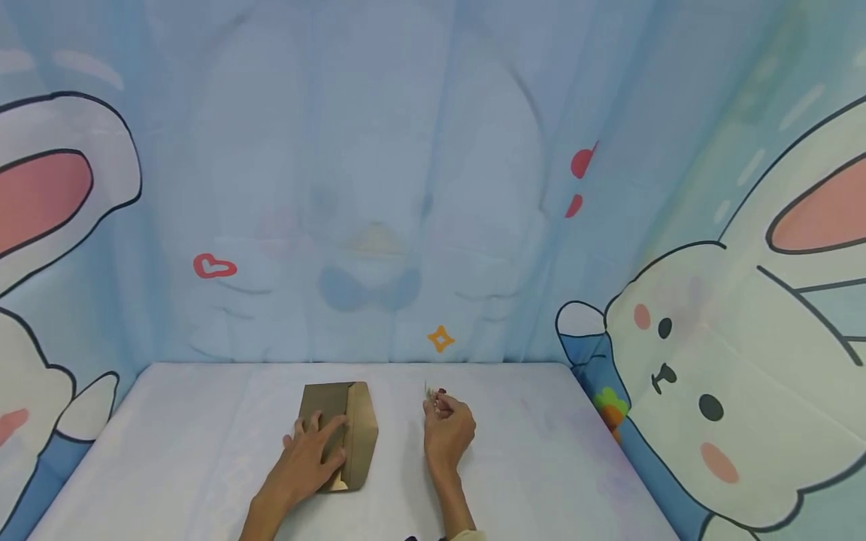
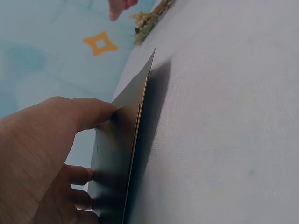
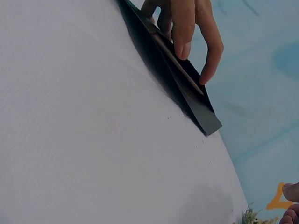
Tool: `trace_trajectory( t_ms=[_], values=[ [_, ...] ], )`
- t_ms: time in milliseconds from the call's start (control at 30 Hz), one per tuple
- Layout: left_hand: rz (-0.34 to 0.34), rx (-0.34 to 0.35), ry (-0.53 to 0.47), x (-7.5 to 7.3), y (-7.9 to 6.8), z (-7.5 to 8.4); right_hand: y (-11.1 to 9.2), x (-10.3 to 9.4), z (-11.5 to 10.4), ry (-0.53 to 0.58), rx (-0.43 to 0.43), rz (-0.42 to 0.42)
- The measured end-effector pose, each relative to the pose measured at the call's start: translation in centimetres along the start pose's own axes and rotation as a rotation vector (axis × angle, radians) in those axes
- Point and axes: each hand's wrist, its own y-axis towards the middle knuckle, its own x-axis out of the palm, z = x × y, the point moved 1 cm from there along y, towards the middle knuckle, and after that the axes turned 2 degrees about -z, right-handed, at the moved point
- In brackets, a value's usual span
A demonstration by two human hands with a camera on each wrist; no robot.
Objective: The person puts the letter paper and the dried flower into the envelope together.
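Observation:
A brownish-gold paper envelope (image 1: 361,443) lies on the table, its wide flap folded out to the right. My left hand (image 1: 307,454) rests on it with spread fingers; the thumb touches near the flap's fold. In the left wrist view the same envelope (image 2: 119,158) appears edge-on, slightly raised above the cloth. To its right, my right hand (image 1: 448,432) pinches a small sprig of dried flowers (image 1: 429,391), greenish with a dark red bit. The sprig (image 2: 150,22) shows green and tan in the left wrist view. Fingers cover part of it.
A white cloth covers the table (image 1: 534,451). Right behind its far edge hangs a pale blue curtain (image 1: 379,150) printed with cartoon rabbits, hearts and an orange star.

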Motion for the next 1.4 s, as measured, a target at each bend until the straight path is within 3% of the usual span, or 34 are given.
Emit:
trace_trajectory(
  t_ms=[433, 1400],
  values=[
    [-0.003, -0.002, -0.005, 0.0, -0.1, -0.3, -0.4, -0.8, 2.6, -0.094, 0.13, -0.027],
    [0.007, 0.006, -0.012, 0.1, 0.0, -0.2, 0.2, -0.8, 2.8, -0.183, 0.099, -0.03]
  ],
)
